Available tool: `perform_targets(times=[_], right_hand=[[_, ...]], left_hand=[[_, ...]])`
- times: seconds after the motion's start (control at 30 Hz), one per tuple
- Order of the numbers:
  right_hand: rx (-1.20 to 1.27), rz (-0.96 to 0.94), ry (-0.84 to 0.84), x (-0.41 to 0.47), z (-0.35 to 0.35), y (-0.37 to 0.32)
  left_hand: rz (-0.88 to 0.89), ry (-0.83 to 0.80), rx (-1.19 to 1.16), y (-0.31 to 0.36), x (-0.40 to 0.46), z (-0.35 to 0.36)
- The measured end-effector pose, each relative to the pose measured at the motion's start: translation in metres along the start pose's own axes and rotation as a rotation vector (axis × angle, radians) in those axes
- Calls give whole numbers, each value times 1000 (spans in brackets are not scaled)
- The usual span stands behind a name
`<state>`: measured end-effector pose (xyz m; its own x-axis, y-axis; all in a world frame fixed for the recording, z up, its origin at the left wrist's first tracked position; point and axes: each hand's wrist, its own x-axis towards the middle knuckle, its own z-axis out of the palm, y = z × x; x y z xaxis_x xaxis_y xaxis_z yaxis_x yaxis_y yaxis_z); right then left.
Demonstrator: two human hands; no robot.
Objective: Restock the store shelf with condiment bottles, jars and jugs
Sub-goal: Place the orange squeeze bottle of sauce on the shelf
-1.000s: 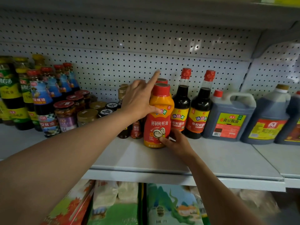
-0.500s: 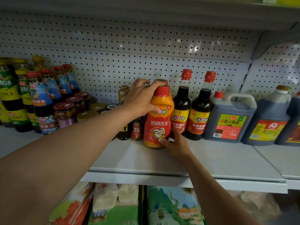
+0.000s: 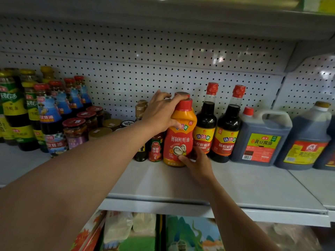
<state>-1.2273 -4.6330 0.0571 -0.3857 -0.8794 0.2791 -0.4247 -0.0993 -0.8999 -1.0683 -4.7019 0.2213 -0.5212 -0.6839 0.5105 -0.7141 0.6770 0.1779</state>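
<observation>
An orange squeeze bottle stands upright on the shelf, beside two dark bottles. It looks like smooth, slightly yielding plastic, fairly heavy; best held at shoulder and base. The left hand curls over its shoulder and cap; the right hand apparently pinches its lower side.

White pegboard back panel, colourful packaged goods on lower shelf

Head view, close, facing shelf
</observation>
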Motion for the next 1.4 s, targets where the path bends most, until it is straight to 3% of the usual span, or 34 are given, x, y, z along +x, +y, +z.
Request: perform_targets(times=[0.93, 1.4], right_hand=[[-171, 119, 251, 4, 7, -6], [-179, 144, 234, 8, 9, -3]], left_hand=[[7, 16, -3, -7, 13, 14], [11, 3, -9, -11, 17, 13]])
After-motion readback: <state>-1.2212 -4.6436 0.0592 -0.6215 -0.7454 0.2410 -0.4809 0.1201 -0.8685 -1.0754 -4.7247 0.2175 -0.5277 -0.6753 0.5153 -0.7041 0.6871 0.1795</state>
